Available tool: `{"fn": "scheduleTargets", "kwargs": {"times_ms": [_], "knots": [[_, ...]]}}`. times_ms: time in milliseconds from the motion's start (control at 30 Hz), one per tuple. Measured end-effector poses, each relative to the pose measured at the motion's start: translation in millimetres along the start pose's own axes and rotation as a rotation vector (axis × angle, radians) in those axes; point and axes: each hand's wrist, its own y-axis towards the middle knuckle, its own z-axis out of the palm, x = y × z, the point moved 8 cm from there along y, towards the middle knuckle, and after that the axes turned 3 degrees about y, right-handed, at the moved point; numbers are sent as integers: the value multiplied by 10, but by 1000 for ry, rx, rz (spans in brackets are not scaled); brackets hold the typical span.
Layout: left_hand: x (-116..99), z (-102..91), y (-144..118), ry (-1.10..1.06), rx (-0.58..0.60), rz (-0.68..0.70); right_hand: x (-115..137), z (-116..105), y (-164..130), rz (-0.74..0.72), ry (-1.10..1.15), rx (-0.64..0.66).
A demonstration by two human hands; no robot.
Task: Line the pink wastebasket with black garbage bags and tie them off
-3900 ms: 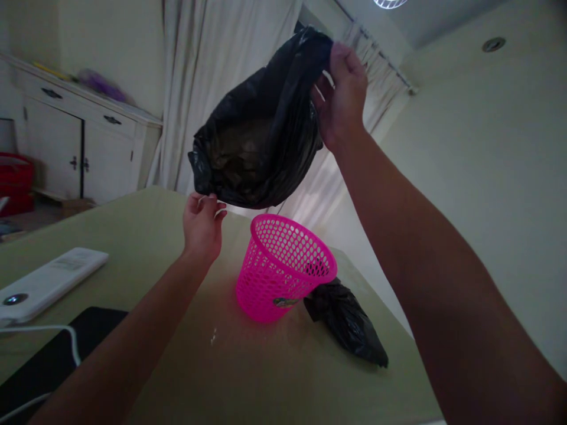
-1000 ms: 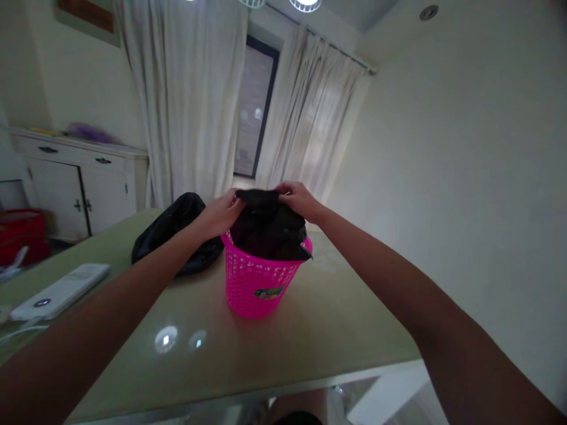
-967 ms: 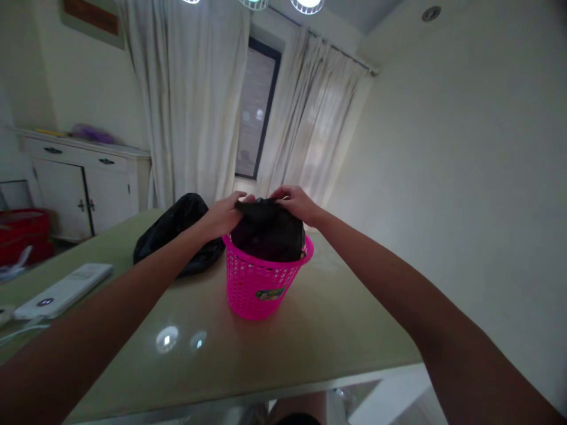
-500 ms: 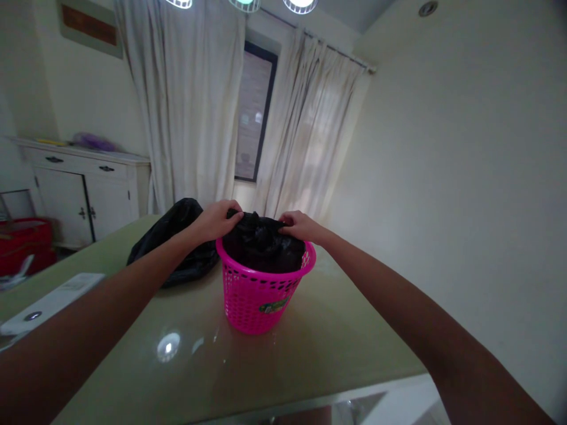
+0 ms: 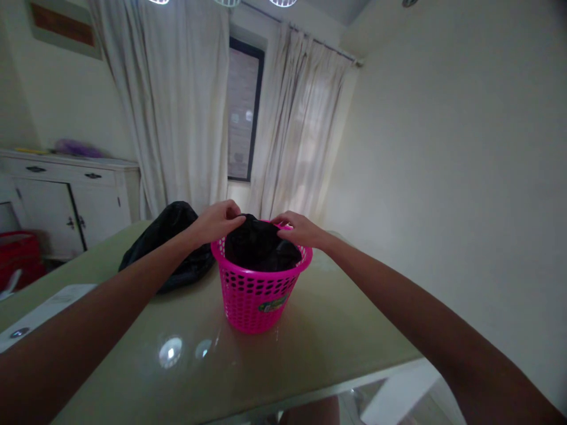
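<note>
Two bare hands work a crumpled black plastic bag [image 5: 259, 248] into a bright pink perforated plastic basket [image 5: 259, 289] standing upright near the middle of a glossy pale green table [image 5: 310, 336]. The left hand [image 5: 217, 219] grips the bag's edge at the far left of the rim, fingers curled and pinched together on the film; the right hand [image 5: 297, 229] does the same at the far right of the rim, thumb and fingertips closed on a fold. Holding the film at opposite sides keeps the mouth of the bag stretched across the basket, so the loose body of it sags down inside rather than spilling over one side. Most of the bag sits within the basket walls, bunched and rising just above the rim between the two hands.

To the left of the basket, just beside it and partly behind the left forearm, a second black plastic bag [image 5: 172, 236] lies slumped on the table, out of the way of both hands. At the near left edge a flat white device with a round button [image 5: 39, 310] rests on the tabletop, well apart from the basket. Along the far left wall stands a white cabinet with dark handles [image 5: 66, 200], and long cream curtains [image 5: 186, 118] flank a dark window [image 5: 241, 112] behind.
</note>
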Motion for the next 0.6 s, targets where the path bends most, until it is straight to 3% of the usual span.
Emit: {"fn": "scheduleTargets", "kwargs": {"times_ms": [100,267,433,600], "knots": [[-137,251,-29,-217,114,-10,197,78,19,-17,175,-11],[-248,506,-75,-195,250,-13,266,167,34,-29,201,-36],[-202,451,-69,-161,250,68,127,278,-31,24,277,99],[-95,153,-71,115,92,120,30,134,-128,-23,-53,71]]}}
